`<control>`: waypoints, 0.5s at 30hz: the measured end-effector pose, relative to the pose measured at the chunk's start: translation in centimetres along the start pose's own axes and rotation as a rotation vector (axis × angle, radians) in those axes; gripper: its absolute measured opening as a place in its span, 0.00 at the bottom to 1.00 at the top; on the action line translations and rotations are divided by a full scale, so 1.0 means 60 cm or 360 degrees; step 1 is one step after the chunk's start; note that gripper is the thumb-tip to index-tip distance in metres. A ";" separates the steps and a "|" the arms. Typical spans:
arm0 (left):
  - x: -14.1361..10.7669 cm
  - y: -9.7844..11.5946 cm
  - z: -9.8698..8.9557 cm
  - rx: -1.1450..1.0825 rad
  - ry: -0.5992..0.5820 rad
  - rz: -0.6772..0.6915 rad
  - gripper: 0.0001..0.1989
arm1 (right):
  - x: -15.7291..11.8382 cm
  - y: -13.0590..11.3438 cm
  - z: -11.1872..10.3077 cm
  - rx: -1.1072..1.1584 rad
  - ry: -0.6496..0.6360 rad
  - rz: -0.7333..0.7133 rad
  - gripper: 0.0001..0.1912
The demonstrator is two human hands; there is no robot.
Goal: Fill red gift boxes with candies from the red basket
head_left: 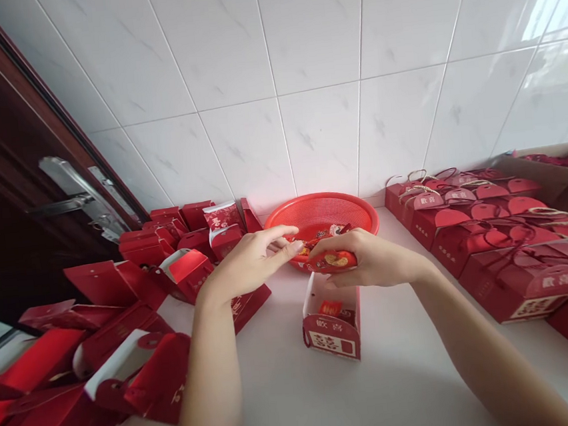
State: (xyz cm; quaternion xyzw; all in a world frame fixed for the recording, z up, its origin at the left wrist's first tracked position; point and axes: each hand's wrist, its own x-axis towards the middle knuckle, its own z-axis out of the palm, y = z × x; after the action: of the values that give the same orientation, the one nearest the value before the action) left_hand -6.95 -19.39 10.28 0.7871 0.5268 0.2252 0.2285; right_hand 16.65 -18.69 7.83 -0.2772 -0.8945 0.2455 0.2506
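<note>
My right hand (373,258) is closed around a red snack packet (336,259) with a picture of yellow biscuits on it. It holds the packet above the near rim of a red plastic mesh basket (323,204). To its left, my left hand (256,259) reaches over the basket's left rim with its index finger stretched out and its thumb apart. I see nothing in it. A few small wrapped sweets (338,229) lie in the basket, partly hidden by my hands. Directly below stands an open red gift box (333,329) with red packets inside.
Several open, unfilled-looking red boxes (153,373) crowd the left side. Several closed red boxes (520,270) with cord handles stand in rows on the right, beside a cardboard carton (536,172). A tiled wall (326,128) rises behind, and a dark door (0,133) stands at left.
</note>
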 end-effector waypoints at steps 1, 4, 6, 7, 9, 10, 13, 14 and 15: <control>0.002 -0.001 0.000 0.0010 -0.0014 -0.0045 0.29 | 0.000 0.000 0.000 0.0033 0.0018 0.0004 0.16; 0.014 -0.015 0.002 0.0043 -0.0027 -0.0162 0.31 | -0.001 -0.003 0.000 0.0334 0.0138 0.0032 0.13; 0.026 -0.030 0.005 0.0097 -0.0019 -0.0255 0.31 | -0.001 -0.006 0.000 0.0603 0.0228 0.0074 0.12; 0.032 -0.038 0.007 0.0137 -0.0009 -0.0300 0.31 | -0.002 -0.008 0.001 0.0730 0.0267 0.0089 0.12; 0.042 -0.050 0.009 0.0224 -0.0004 -0.0358 0.29 | -0.002 -0.010 0.003 0.0933 0.0331 0.0102 0.11; 0.045 -0.053 0.009 0.0254 -0.0021 -0.0362 0.28 | -0.002 -0.010 0.004 0.1003 0.0357 0.0104 0.10; 0.043 -0.049 0.008 0.0223 -0.0162 -0.0241 0.24 | -0.001 -0.009 0.005 0.1069 0.0348 0.0073 0.08; 0.040 -0.044 0.007 0.0183 -0.0233 -0.0176 0.23 | -0.001 -0.008 0.004 0.1047 0.0308 0.0042 0.08; 0.036 -0.039 0.006 0.0148 -0.0312 -0.0113 0.22 | 0.000 -0.008 0.004 0.1008 0.0253 0.0009 0.09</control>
State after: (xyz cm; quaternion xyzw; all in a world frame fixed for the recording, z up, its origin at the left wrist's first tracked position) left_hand -7.67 -16.61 8.86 0.7960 0.5393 0.1142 0.2499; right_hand 16.36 -19.10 7.92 -0.2062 -0.7505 0.4899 0.3928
